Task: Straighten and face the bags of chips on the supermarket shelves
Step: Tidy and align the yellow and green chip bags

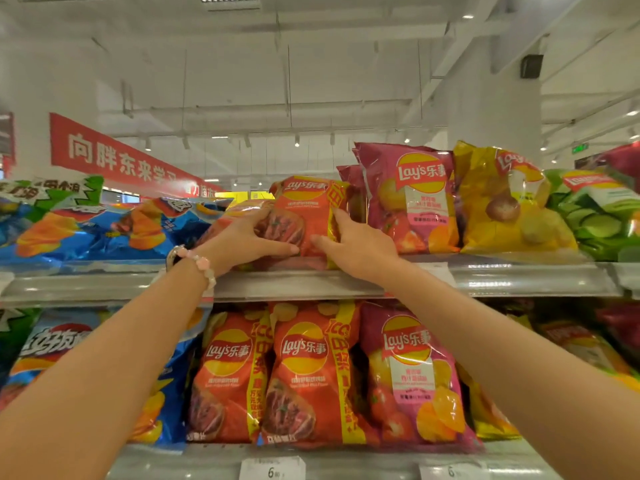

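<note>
Orange Lay's bag [304,209] stands on the top shelf [346,284] at its front lip. Left hand [242,242] and right hand [356,245] each hold a lower side, grip curled round it. Pink Lay's bag [412,199] crowds its right; blue bags [104,230] slump left. Open air above.

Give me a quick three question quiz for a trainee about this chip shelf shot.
1. True or false: both hands hold the orange Lay's foil bag on the top metal shelf.
2. Which wrist wears the pink bead bracelet?
3. Right of the orange bag stands: A pink Lay's bag, B blue bag, C green bag.

Key: 1 true, left hand and right hand grip its sides. 2 left. 3 A.
</note>
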`<state>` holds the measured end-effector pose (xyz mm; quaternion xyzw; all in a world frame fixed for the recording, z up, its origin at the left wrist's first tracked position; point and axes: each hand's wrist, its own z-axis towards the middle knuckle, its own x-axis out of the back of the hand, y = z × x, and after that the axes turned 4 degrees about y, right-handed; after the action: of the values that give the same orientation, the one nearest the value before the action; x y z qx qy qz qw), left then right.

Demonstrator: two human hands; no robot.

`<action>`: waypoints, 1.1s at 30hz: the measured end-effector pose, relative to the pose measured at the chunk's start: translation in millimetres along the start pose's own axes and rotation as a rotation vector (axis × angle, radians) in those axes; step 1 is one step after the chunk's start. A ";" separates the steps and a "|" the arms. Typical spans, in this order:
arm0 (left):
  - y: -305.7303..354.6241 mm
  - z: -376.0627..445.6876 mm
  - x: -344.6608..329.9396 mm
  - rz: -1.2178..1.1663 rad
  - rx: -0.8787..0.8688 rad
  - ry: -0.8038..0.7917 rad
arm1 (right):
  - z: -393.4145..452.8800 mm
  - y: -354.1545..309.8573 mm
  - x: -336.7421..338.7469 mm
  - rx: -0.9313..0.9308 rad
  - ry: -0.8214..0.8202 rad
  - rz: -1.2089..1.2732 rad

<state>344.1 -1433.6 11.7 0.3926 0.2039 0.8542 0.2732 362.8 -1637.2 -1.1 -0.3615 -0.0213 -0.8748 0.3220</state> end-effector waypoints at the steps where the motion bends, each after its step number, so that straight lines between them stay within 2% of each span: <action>1: 0.3 -0.6 0.1 -0.003 -0.004 -0.003 | -0.5 -0.1 -0.9 0.000 0.009 -0.012; 6: -1.5 -1.3 -2.6 -0.004 -0.042 0.024 | -5.0 -3.0 -1.2 -0.016 0.034 -0.002; 11: 6.7 -4.4 -4.5 0.149 -0.129 0.077 | -16.0 -5.2 6.1 0.041 0.127 0.182; 17: 41.5 -24.1 -33.2 0.149 -0.293 0.330 | -44.8 20.3 28.8 0.170 0.331 0.379; 20: 69.4 -28.9 -50.8 0.227 -0.320 0.507 | -55.8 49.1 50.8 0.215 0.466 0.358; 22: 90.9 -31.4 -65.2 0.201 -0.347 0.560 | -60.2 73.8 68.3 0.206 0.545 0.322; 26: 140.3 -36.1 -101.8 0.002 -0.440 0.474 | -66.4 133.3 104.1 0.075 0.643 0.200; 30: 186.4 -32.9 -142.4 -0.127 -0.472 0.279 | -68.6 190.2 132.2 -0.059 0.504 0.232; 33: 209.2 -26.6 -169.4 -0.192 -0.404 0.080 | -71.5 216.8 143.4 -0.066 0.354 0.401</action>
<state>351.0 -1703.9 18.5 0.2747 0.0758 0.8627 0.4179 367.8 -1906.8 -3.6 -0.2105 0.1361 -0.8432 0.4756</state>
